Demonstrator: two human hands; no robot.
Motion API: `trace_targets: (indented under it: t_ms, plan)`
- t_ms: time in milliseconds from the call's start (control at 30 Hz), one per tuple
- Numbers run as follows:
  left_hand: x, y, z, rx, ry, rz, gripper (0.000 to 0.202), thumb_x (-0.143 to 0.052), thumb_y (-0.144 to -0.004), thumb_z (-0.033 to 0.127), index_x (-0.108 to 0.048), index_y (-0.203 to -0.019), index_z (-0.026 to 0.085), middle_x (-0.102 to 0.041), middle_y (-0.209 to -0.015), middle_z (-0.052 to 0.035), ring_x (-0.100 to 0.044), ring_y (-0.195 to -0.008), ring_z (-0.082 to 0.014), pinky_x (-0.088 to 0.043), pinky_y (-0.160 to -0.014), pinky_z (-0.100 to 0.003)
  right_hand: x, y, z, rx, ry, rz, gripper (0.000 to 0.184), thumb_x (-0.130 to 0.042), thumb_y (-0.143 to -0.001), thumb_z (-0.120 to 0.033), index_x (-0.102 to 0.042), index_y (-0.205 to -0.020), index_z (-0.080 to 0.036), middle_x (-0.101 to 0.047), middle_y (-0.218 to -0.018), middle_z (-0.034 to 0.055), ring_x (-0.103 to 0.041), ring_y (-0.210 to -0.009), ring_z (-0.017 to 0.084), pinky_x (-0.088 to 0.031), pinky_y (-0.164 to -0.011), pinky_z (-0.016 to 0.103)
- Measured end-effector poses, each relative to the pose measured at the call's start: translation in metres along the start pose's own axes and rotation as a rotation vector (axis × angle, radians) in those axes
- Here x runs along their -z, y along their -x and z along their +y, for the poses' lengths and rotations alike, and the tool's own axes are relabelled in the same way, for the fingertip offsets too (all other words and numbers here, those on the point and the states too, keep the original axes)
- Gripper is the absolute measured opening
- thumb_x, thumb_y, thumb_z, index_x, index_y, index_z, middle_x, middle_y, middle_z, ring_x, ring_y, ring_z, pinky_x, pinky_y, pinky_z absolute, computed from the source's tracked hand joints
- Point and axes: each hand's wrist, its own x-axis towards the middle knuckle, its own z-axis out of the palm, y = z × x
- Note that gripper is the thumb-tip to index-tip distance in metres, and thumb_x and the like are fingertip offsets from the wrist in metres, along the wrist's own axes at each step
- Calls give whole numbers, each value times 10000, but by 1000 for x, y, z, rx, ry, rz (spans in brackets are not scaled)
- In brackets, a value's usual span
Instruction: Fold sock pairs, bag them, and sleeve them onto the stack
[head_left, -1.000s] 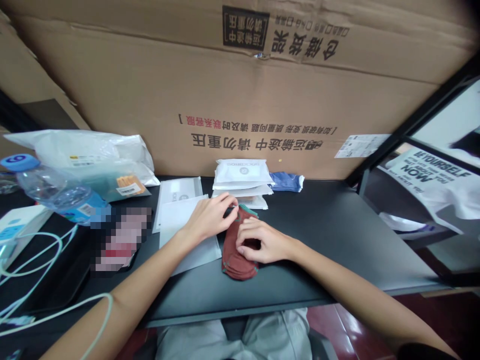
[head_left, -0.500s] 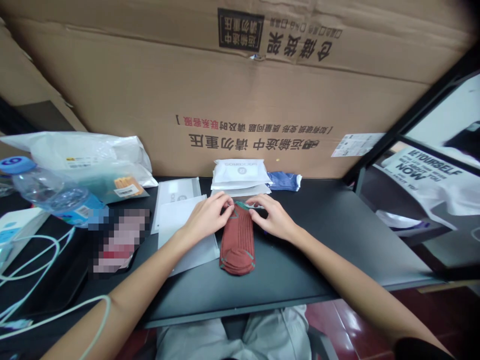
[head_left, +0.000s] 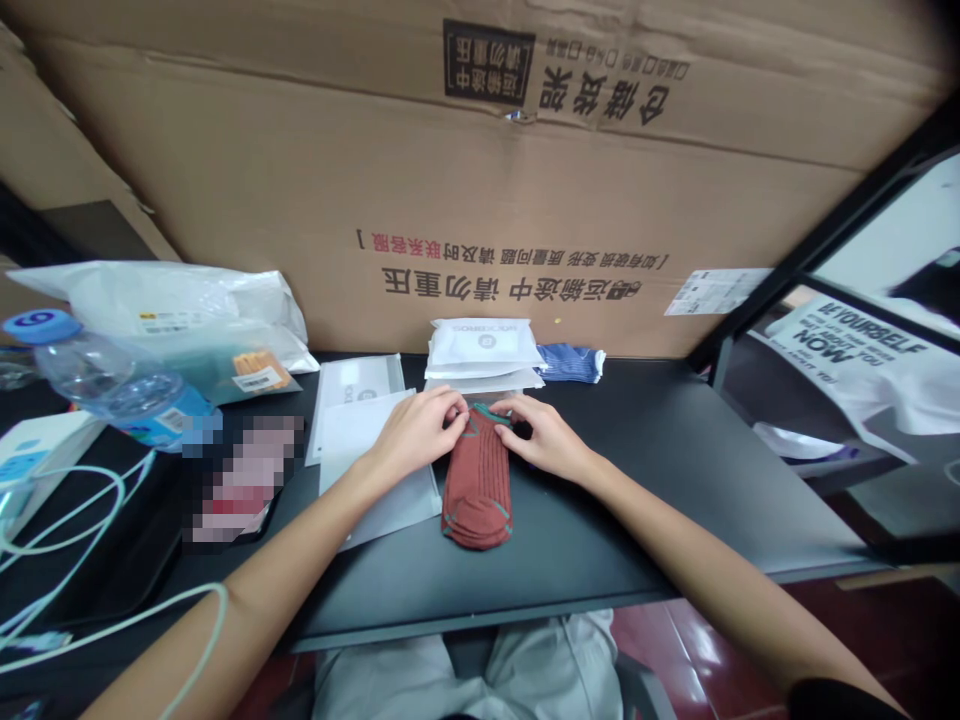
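The rust-red socks [head_left: 478, 490] lie flat near the table's [head_left: 660, 440] front edge, long axis running front to back. At their far, green-trimmed end, the left hand [head_left: 424, 430] pinches the left corner; the equally near right hand [head_left: 547, 438] touches the right, its grip unclear.

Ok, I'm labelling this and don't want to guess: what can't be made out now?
All in the head view:
Red-brown socks, cuff corners: hidden by the left hand and right hand.
Blue sock, left end: behind the stacked white packets.
Pixelated patch: what it shows is masked.
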Motion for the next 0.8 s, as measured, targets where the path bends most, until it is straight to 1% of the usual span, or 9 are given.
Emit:
trace_targets:
  t_ms: [167,233,333,433,500,600,700,767,800]
  plan:
    - [0,1,1,-36,-54,23,173,-524,-992,269,-680,-959,201,-704,-924,-45,-643,-767,-198,-438,-691,-323,-1,0,2,3,-1,0,271,-620,-961,-220,-662,-1229,-214,-728,-1156,84,-693,-969,209,-560,-896,358]
    - [0,1,2,-16,-58,19,179,-532,-994,286,-684,-961,200,-713,-937,-48,-645,-768,-201,-434,-686,-324,-1,0,2,3,-2,1,273,-623,-959,-217,-662,-1229,-212,-729,-1155,84,-693,-970,208,-558,-898,356]
    - [2,1,3,45,-14,-10,206,-575,-983,371,-706,-939,218,-721,-905,-32,-652,-789,-210,-423,-678,-322,0,0,1,-1,-2,-2,272,-620,-958,-210,-662,-1227,-209,-728,-1148,81,-687,-954,206,-555,-893,359]
    - [3,0,3,90,52,-54,212,-614,-957,411,-723,-909,236,-726,-882,-12,-654,-808,-205,-411,-682,-312,0,0,1,-8,-5,-9,274,-616,-955,-204,-660,-1225,-216,-728,-1155,76,-685,-935,204,-554,-879,361]
    - [3,-1,2,99,92,-65,180,-627,-941,382,-731,-913,237,-731,-880,-8,-650,-807,-196,-409,-690,-307,0,0,1,-13,-8,-11,273,-617,-952,-202,-659,-1221,-223,-729,-1163,71,-685,-924,203,-554,-872,362]
    - [1,-2,0,96,149,-50,149,-646,-916,343,-741,-915,229,-730,-867,-9,-631,-768,-179,-412,-691,-302,-1,0,2,-14,-9,-11,289,-621,-946,-196,-650,-1231,-235,-727,-1168,62,-683,-914,203,-555,-870,365]
    - [3,-4,1,65,280,-53,148,-662,-902,330,-747,-904,210,-713,-823,-6,-590,-693,-150,-423,-672,-287,-1,0,3,3,-24,-6,363,-627,-938,-186,-616,-1295,-249,-715,-1206,64,-683,-933,205,-556,-879,366]
    - [7,-4,5,17,414,-89,157,-673,-897,329,-749,-900,192,-695,-781,-3,-569,-663,-134,-429,-654,-271,-1,-1,3,20,-39,-7,386,-628,-932,-164,-609,-1307,-251,-706,-1197,67,-680,-948,206,-557,-874,361]
    - [10,-3,8,-10,479,-119,164,-680,-896,334,-749,-896,185,-686,-762,-1,-563,-658,-129,-429,-645,-262,0,-1,2,33,-49,-15,366,-623,-927,-142,-624,-1277,-249,-700,-1172,65,-678,-956,205,-556,-876,357]
